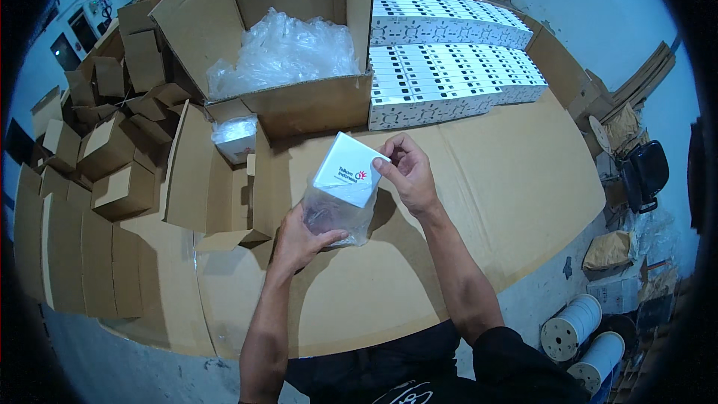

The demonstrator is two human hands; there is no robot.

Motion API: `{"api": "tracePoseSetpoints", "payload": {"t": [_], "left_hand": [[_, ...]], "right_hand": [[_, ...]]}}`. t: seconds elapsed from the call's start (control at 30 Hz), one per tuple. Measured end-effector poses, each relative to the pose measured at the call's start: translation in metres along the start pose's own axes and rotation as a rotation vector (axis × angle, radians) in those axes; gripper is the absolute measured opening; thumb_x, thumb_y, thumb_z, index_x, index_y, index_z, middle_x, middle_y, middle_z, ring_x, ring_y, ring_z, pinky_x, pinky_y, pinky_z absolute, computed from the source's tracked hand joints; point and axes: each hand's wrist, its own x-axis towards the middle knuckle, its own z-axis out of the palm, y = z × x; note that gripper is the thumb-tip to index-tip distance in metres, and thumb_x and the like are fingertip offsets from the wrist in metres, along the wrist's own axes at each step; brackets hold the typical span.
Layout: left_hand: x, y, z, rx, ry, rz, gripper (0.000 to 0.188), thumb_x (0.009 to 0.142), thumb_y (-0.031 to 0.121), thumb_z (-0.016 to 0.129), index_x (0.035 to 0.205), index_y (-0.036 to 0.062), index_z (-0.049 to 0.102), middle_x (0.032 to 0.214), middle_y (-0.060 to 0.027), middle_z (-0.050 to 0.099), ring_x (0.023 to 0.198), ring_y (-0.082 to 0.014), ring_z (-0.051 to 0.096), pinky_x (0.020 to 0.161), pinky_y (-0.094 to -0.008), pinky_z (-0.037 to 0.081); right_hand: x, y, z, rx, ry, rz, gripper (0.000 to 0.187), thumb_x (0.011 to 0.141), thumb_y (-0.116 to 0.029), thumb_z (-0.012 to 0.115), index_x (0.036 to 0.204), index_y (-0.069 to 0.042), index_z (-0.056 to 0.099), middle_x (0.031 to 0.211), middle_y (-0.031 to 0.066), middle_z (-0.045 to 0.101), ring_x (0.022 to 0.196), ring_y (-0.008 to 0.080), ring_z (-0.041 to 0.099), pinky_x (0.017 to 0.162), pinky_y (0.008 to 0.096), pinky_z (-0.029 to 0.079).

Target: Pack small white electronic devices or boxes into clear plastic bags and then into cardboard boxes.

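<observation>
A white box (pixel 345 167) with a small red mark stands tilted in front of me, its lower part inside a clear plastic bag (pixel 338 217). My left hand (pixel 305 238) grips the bag from below, with the thumb across its front. At the box's upper right corner, my right hand (pixel 407 172) pinches the edge between thumb and fingers. Left of my hands lies an open narrow cardboard carton (pixel 196 179). Inside its far end sits another white box (pixel 238 144) wrapped in clear plastic.
Behind stands a large open carton (pixel 314 114) full of clear plastic bags (pixel 295 49). Long stacks of white boxes (pixel 449 78) occupy the table's far right. Brown cartons (pixel 123 187) pile up on the left. Cable spools (pixel 572 327) and a black chair (pixel 645 173) are on the floor at right.
</observation>
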Motion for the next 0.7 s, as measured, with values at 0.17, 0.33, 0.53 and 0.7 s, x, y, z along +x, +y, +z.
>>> {"api": "tracePoseSetpoints", "payload": {"t": [0.17,0.33,0.53,0.7], "left_hand": [[-0.001,0.001,0.001,-0.008,0.006,0.06,0.07,0.068,0.008,0.093,0.129,-0.0028,0.06,0.119,-0.0126,0.072,0.109,-0.0208,0.067,0.098,-0.0377,0.054],[0.0,-0.004,0.004,-0.172,0.018,0.07,0.059,0.077,0.013,0.09,0.126,-0.0003,0.062,0.116,-0.0099,0.071,0.104,-0.0173,0.067,0.093,-0.0351,0.054],[0.005,-0.007,0.011,-0.357,0.131,-0.028,0.032,0.097,0.023,0.073,0.119,0.0008,0.064,0.109,-0.0069,0.07,0.095,-0.0123,0.066,0.086,-0.03,0.054],[0.008,-0.005,0.02,-0.541,0.248,-0.08,0.029,0.1,0.023,0.07,0.118,0.001,0.064,0.108,-0.0063,0.07,0.094,-0.0121,0.065,0.087,-0.029,0.053]], "right_hand": [[-0.001,0.006,0.0,-0.104,-0.057,0.031,0.019,0.094,-0.003,0.069,0.1,-0.005,0.052,0.09,-0.0006,0.057,0.083,0.0064,0.056,0.074,0.0234,0.047],[-0.001,0.01,-0.001,-0.094,-0.128,0.074,0.019,0.093,-0.005,0.07,0.098,-0.005,0.051,0.09,-0.0008,0.057,0.082,0.0063,0.055,0.074,0.0238,0.047],[-0.001,0.012,-0.001,-0.237,-0.222,0.153,0.021,0.096,-0.013,0.07,0.104,-0.002,0.054,0.095,0.0014,0.059,0.085,0.0076,0.057,0.076,0.0252,0.05],[-0.007,0.002,0.006,-0.132,-0.08,0.438,0.032,0.096,-0.021,0.074,0.114,0.002,0.063,0.097,0.0054,0.068,0.078,0.0082,0.059,0.068,0.0247,0.05]]}}
